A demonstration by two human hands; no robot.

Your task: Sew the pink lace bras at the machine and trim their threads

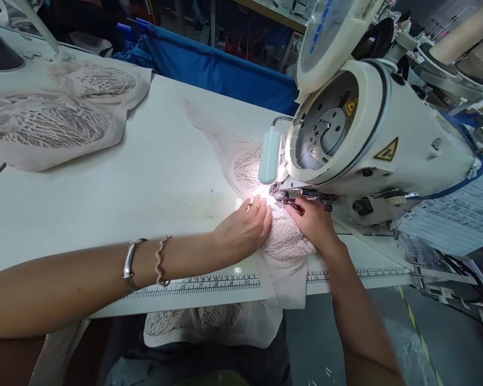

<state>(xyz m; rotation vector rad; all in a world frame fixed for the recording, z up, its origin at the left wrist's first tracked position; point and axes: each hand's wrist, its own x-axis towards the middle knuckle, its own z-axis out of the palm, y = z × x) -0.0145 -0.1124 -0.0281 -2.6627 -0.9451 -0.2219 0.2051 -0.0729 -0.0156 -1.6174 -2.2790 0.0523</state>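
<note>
Pale pink lace fabric (285, 238) with sheer edging lies under the needle area of a white sewing machine (418, 145). My left hand (245, 225), with a ring and bracelets, is at the fabric just left of the needle. Its fingers are bunched together, and their tips are on the cloth. Right of the needle, my right hand (312, 220) is closed around a small dark pointed tool (294, 206), its tip towards the needle. I cannot tell whether it is snips or tweezers. Bright glare from the pale green lamp (269, 156) hides the stitching spot.
More lace pieces (56, 123) lie at the table's far left, and another lace piece (209, 321) is on my lap. A ruler strip (209, 283) runs along the front edge. Blue cloth (225, 67) hangs behind the table. Written sheets (446, 220) hang at the right.
</note>
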